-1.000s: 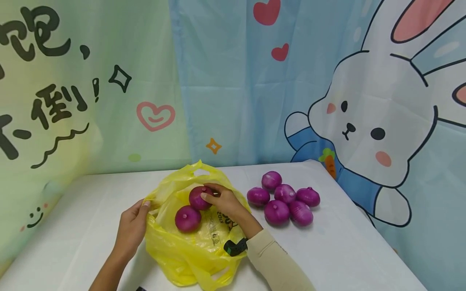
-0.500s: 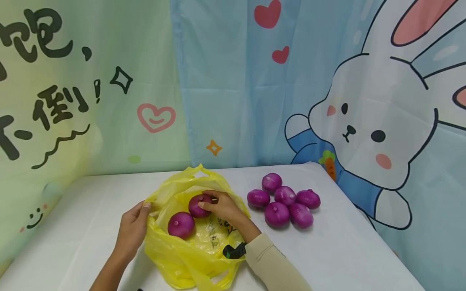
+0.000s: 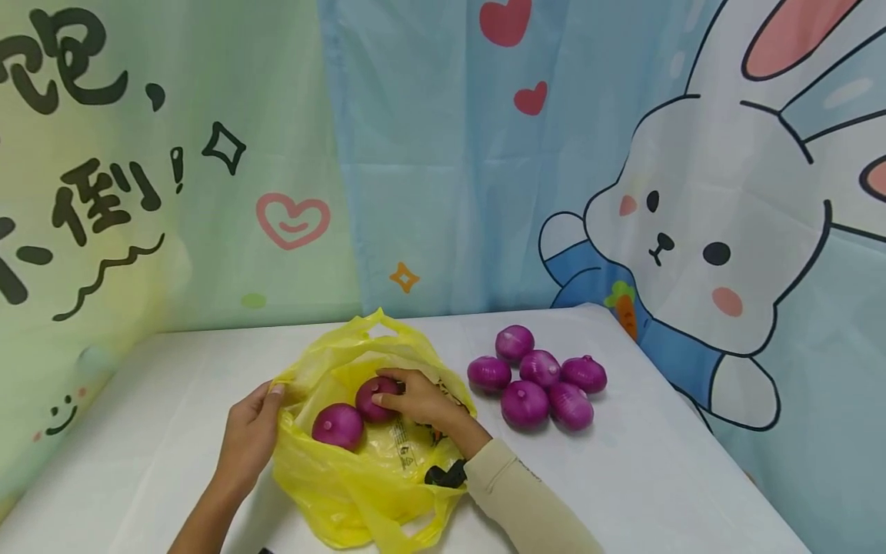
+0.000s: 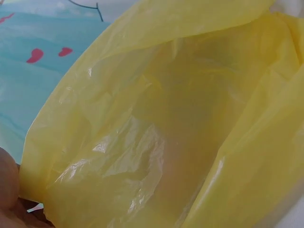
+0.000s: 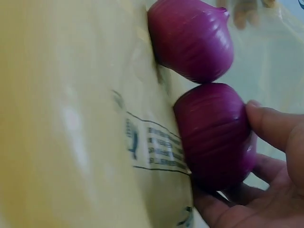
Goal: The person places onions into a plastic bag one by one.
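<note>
A yellow plastic bag (image 3: 325,492) lies spread on the white table with its mouth open. My left hand (image 3: 251,431) pinches the bag's left rim between thumb and fingers; only a bit of that hand shows in the left wrist view, where the bag fills most of the picture. Inside the bag my right hand (image 3: 418,400) grips a purple onion (image 5: 216,137), thumb on one side and fingers round the other. Touching it on the left is a second purple onion (image 3: 338,427), which no hand holds.
Several more purple onions (image 3: 524,404) sit in a cluster on the white table (image 3: 623,485), right of the bag. A printed cloth backdrop (image 3: 429,192) with a cartoon rabbit hangs behind the table. A black strap device (image 3: 446,475) is on the right wrist.
The right hand has moved a little left and down into the bag with its onion. The other onion has shifted left. The left hand keeps its hold on the rim.
</note>
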`<action>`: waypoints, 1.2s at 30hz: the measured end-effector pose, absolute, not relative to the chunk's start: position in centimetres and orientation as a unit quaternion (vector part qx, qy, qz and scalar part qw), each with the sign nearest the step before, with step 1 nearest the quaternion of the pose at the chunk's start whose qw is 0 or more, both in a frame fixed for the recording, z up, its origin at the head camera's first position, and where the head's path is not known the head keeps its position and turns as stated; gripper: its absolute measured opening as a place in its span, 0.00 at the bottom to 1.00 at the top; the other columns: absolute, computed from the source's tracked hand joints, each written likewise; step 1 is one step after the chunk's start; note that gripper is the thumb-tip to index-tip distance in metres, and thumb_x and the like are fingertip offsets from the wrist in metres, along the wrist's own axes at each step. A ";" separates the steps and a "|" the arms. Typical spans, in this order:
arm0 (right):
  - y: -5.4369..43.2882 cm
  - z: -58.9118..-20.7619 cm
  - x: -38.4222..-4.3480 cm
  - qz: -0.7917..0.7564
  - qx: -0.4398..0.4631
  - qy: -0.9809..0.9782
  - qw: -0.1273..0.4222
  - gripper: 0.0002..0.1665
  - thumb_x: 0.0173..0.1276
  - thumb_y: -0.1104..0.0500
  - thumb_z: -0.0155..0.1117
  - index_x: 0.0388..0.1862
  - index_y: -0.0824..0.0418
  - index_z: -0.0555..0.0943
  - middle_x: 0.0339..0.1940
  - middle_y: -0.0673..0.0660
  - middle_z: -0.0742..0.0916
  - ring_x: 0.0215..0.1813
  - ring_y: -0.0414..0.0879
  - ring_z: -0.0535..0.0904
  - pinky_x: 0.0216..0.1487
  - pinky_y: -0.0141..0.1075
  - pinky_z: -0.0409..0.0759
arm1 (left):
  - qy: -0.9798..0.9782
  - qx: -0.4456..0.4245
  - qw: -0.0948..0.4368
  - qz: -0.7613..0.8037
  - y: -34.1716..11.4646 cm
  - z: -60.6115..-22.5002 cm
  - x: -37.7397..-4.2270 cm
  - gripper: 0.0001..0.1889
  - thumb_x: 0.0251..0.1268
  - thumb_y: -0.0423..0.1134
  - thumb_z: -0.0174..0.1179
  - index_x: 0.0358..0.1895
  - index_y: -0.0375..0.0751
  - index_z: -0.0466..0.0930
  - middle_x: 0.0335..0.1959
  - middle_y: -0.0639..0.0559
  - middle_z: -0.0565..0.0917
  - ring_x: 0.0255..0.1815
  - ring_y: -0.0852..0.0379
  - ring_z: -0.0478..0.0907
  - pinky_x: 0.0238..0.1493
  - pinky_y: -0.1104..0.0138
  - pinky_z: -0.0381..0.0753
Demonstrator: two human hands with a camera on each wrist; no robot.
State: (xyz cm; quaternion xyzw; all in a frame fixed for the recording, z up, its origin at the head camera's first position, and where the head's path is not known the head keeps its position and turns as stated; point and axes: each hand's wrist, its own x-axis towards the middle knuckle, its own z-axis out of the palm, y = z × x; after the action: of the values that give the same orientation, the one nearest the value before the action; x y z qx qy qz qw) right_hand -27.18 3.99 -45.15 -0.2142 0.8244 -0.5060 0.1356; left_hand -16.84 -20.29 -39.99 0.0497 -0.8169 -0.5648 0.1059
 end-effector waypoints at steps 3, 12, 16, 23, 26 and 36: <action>4.1 -44.8 -27.0 -0.472 -0.233 0.839 0.136 0.34 0.72 0.51 0.61 0.72 0.62 0.66 0.66 0.57 0.75 0.64 0.48 0.71 0.63 0.42 0.69 | -0.819 0.052 0.105 -0.562 -20.3 -40.0 -16.9 0.25 0.80 0.49 0.40 0.61 0.31 0.74 0.47 0.38 0.80 0.32 0.61 0.75 0.36 0.73 0.76; 4.6 -43.6 -26.4 -0.426 -0.264 0.859 0.102 0.33 0.76 0.55 0.55 0.74 0.65 0.61 0.72 0.60 0.68 0.73 0.53 0.60 0.68 0.47 0.63 | -0.823 0.052 0.116 -0.553 -20.4 -40.1 -17.1 0.24 0.80 0.47 0.40 0.58 0.30 0.76 0.43 0.39 0.80 0.31 0.61 0.74 0.35 0.73 0.75; 5.0 -42.7 -26.2 -0.426 -0.285 0.855 0.081 0.26 0.77 0.62 0.50 0.72 0.67 0.65 0.71 0.60 0.70 0.71 0.54 0.63 0.66 0.48 0.66 | -0.824 0.060 0.116 -0.551 -20.5 -40.0 -17.1 0.24 0.80 0.48 0.40 0.58 0.31 0.76 0.43 0.39 0.80 0.31 0.60 0.74 0.35 0.73 0.74; 5.8 -41.1 -25.3 -0.444 -0.327 0.830 0.083 0.23 0.76 0.64 0.50 0.68 0.68 0.70 0.67 0.60 0.75 0.70 0.52 0.66 0.65 0.44 0.67 | -0.826 0.073 0.111 -0.548 -20.7 -40.0 -17.0 0.25 0.79 0.49 0.40 0.60 0.32 0.75 0.39 0.43 0.80 0.32 0.60 0.73 0.36 0.73 0.73; 6.2 -40.4 -24.8 -0.454 -0.347 0.814 0.103 0.24 0.77 0.63 0.50 0.69 0.67 0.69 0.66 0.61 0.76 0.68 0.51 0.68 0.65 0.42 0.68 | -0.826 0.076 0.104 -0.549 -20.8 -39.9 -16.9 0.26 0.79 0.50 0.39 0.61 0.32 0.75 0.39 0.42 0.80 0.32 0.60 0.73 0.36 0.72 0.73; 8.8 -39.4 -23.3 -0.472 -0.398 0.781 0.098 0.23 0.74 0.61 0.57 0.66 0.66 0.73 0.61 0.59 0.80 0.63 0.49 0.74 0.60 0.38 0.73 | -0.822 0.078 0.110 -0.553 -21.1 -39.8 -17.1 0.26 0.79 0.50 0.40 0.60 0.32 0.75 0.42 0.40 0.81 0.33 0.60 0.74 0.37 0.73 0.73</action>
State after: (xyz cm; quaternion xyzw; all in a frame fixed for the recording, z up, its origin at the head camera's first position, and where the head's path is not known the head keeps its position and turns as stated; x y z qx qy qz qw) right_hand -23.33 8.78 -39.42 -0.3980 0.7806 -0.4720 0.0979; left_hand -17.05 -21.11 -39.80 0.0784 -0.8221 -0.5531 0.1100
